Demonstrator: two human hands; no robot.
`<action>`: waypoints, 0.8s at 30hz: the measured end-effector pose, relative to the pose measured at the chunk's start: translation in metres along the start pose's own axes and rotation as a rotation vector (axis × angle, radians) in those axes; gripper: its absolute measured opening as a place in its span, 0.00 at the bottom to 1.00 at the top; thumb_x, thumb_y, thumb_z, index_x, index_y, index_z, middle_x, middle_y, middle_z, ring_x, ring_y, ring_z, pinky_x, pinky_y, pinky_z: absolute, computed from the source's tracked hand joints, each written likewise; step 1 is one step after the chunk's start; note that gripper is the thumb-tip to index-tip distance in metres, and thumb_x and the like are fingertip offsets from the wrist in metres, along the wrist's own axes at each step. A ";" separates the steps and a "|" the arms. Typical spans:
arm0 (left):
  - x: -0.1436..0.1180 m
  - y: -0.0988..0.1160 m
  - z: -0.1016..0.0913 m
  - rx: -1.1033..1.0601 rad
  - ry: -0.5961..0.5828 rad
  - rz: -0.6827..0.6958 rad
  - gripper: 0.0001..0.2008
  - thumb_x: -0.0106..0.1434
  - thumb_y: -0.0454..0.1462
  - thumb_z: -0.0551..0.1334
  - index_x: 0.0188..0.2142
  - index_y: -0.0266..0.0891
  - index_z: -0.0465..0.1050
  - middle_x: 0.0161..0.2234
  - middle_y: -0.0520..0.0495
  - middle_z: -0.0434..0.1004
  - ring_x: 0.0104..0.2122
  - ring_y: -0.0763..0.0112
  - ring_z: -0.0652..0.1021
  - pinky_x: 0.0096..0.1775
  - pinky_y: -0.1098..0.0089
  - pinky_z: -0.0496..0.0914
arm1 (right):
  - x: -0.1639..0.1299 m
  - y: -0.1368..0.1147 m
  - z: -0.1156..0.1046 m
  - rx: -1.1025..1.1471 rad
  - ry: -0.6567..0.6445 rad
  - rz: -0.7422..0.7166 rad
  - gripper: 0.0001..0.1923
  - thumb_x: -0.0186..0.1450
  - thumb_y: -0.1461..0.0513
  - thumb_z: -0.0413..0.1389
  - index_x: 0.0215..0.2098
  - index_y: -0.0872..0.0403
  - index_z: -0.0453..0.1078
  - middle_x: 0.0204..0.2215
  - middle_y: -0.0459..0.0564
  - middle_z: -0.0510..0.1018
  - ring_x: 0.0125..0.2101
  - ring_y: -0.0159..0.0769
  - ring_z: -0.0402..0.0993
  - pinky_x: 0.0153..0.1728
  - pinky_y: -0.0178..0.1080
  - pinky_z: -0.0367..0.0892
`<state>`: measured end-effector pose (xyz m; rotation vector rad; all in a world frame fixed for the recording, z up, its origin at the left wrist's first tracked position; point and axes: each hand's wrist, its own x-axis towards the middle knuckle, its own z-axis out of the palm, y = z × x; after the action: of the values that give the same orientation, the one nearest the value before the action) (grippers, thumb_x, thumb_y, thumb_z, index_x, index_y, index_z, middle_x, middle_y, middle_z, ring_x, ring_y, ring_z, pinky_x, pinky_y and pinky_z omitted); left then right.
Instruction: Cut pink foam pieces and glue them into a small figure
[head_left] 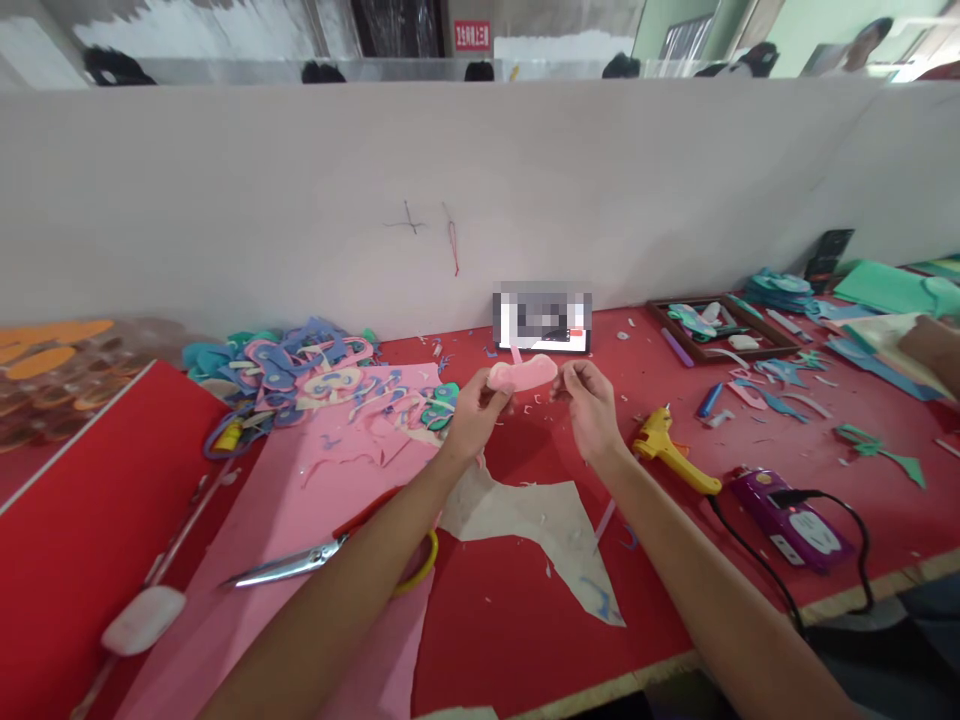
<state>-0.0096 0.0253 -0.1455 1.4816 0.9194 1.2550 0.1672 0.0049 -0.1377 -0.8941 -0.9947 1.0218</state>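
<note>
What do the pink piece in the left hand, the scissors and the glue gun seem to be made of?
Pink piece: probably foam, perhaps felt, from its matte, soft-looking surface. Scissors: blades look like polished metal, with bright reflections; the red and yellow handles look like plastic. Glue gun: likely hard plastic, its moulded yellow body looking smooth.

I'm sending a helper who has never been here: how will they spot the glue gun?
On the red table, look right of the person's right hand. The glue gun lies there, between it and the purple box. Its yellow, pistol-shaped body sets it apart from that box and the small blue tube.
</note>
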 end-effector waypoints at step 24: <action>-0.004 0.002 0.001 0.145 0.088 0.138 0.17 0.69 0.50 0.59 0.46 0.39 0.67 0.40 0.47 0.70 0.37 0.77 0.72 0.36 0.77 0.68 | -0.003 0.007 -0.002 -0.484 -0.043 -0.156 0.16 0.67 0.60 0.55 0.52 0.51 0.69 0.45 0.51 0.74 0.42 0.36 0.71 0.42 0.37 0.66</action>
<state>-0.0098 0.0210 -0.1446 1.6366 0.9980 1.3874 0.1670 0.0041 -0.1449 -1.1684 -1.3577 0.6780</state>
